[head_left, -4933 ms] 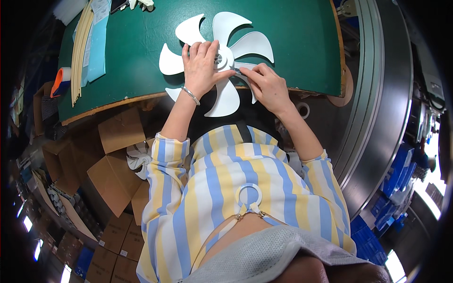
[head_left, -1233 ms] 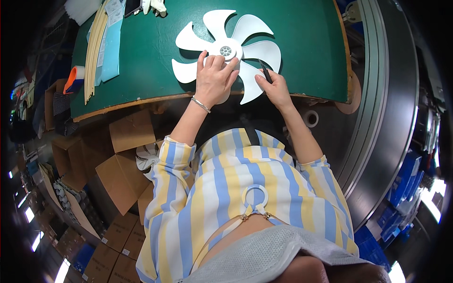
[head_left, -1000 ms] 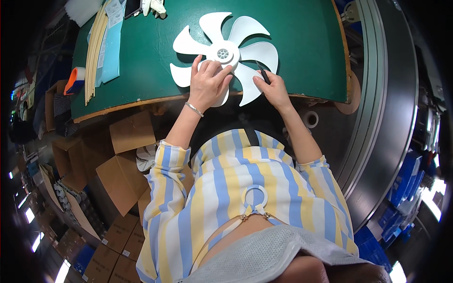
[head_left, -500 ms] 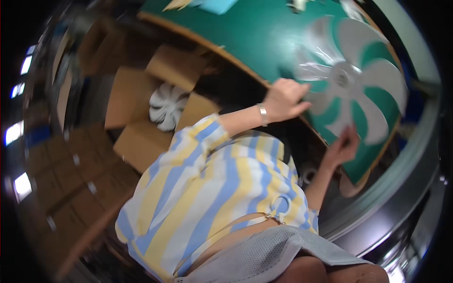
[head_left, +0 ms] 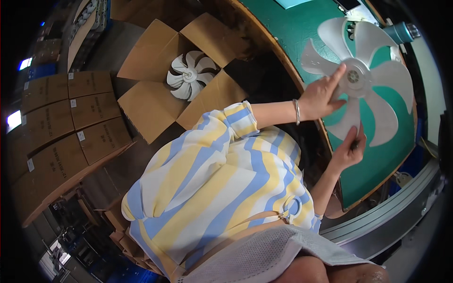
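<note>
A white fan impeller [head_left: 361, 87] with several curved blades is over the green table, hub facing up. My left hand [head_left: 322, 98] lies across its left side, its index finger stretched onto the hub and its thumb lower down. The hand covers the blade there, which seems to be in its grasp. Below, my right hand [head_left: 350, 150] pinches the tip of the lower blade between thumb and fingers. Whether the impeller rests on the tabletop or is slightly raised, I cannot tell.
An open cardboard box [head_left: 146, 101] left of the table holds another white fan impeller [head_left: 190, 75]. Closed cartons [head_left: 49, 113] are stacked at the far left. A teal cylinder [head_left: 401, 33] stands at the back right of the green tabletop [head_left: 361, 186]. A metal rail [head_left: 377, 212] runs along the right.
My left hand has moved from beside the impeller onto its hub and blade. My right hand now pinches the lower blade. The whole view has shifted, bringing more of the box and cartons in.
</note>
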Motion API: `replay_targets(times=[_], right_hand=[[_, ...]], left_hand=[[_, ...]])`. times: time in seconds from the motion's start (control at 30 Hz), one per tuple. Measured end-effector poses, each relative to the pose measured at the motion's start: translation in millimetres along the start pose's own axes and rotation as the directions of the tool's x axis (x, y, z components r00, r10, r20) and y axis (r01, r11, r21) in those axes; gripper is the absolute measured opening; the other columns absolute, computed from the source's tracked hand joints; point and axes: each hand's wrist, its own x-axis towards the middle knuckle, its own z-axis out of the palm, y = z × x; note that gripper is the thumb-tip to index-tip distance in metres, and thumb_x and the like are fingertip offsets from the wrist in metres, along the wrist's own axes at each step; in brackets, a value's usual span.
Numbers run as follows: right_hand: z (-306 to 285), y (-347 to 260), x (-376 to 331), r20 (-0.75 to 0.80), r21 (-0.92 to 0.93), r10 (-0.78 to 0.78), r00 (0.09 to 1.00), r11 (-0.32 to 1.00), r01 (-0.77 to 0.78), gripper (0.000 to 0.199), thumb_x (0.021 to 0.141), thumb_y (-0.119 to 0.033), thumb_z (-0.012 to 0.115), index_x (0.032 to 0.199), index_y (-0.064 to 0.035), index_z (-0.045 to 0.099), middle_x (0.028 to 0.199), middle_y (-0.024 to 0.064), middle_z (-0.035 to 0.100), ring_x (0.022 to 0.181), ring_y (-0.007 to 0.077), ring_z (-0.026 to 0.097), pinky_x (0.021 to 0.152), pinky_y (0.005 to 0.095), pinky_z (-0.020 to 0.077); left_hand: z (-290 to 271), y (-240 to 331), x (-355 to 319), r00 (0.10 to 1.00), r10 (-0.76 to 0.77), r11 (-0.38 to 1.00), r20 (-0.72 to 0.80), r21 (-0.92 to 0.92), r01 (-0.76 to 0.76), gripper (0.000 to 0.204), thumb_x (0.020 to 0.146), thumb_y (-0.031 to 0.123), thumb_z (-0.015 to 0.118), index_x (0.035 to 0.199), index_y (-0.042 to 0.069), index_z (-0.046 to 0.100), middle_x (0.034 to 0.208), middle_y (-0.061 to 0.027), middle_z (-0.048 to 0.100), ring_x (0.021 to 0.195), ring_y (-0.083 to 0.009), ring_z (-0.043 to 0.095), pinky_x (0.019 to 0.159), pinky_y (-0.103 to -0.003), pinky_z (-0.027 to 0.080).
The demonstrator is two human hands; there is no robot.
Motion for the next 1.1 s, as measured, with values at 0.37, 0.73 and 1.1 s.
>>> replay_targets(times=[0.37, 0.73, 1.1], right_hand=[[22.5, -3.2, 31.2, 0.454, 0.14, -0.073, 0.888, 0.99, 0.009, 0.023, 0.092, -0.009, 0.064, 0.115, -0.0028, 0.067, 0.09, 0.0026, 0.067, 0.074, 0.0065, 0.057, 0.067, 0.0213, 0.0454], [14.7, 86.4, 20.0, 0.412, -0.048, 0.327, 0.851, 0.94, -0.338, 0.021, 0.092, -0.015, 0.066, 0.109, -0.0031, 0.07, 0.086, 0.004, 0.067, 0.071, 0.0074, 0.057, 0.065, 0.0221, 0.047], [23.3, 82.7, 17.9, 0.446, -0.158, 0.327, 0.833, 0.945, -0.287, 0.022, 0.092, -0.016, 0.066, 0.108, -0.0012, 0.068, 0.088, 0.0052, 0.068, 0.07, 0.0084, 0.058, 0.065, 0.0232, 0.0476]], left_hand=[[-153.3, -62.0, -40.0, 0.801, -0.506, 0.862, -0.319, -0.197, 0.466, 0.063, 0.096, 0.009, 0.053, 0.152, 0.02, 0.027, 0.127, -0.0134, 0.056, 0.088, -0.0198, 0.063, 0.081, -0.033, 0.055], [-321.8, -244.8, -210.5, 0.209, -0.724, 0.353, -0.657, -0.093, 0.931, 0.063, 0.087, 0.014, 0.055, 0.148, 0.013, 0.036, 0.113, -0.0184, 0.064, 0.053, -0.0181, 0.06, 0.046, -0.029, 0.05], [-303.1, -286.1, -223.2, 0.25, -0.672, 0.245, -0.697, 0.11, 0.963, 0.063, 0.089, 0.024, 0.05, 0.148, 0.013, 0.031, 0.139, -0.0241, 0.048, 0.122, -0.0426, 0.051, 0.104, -0.045, 0.04]])
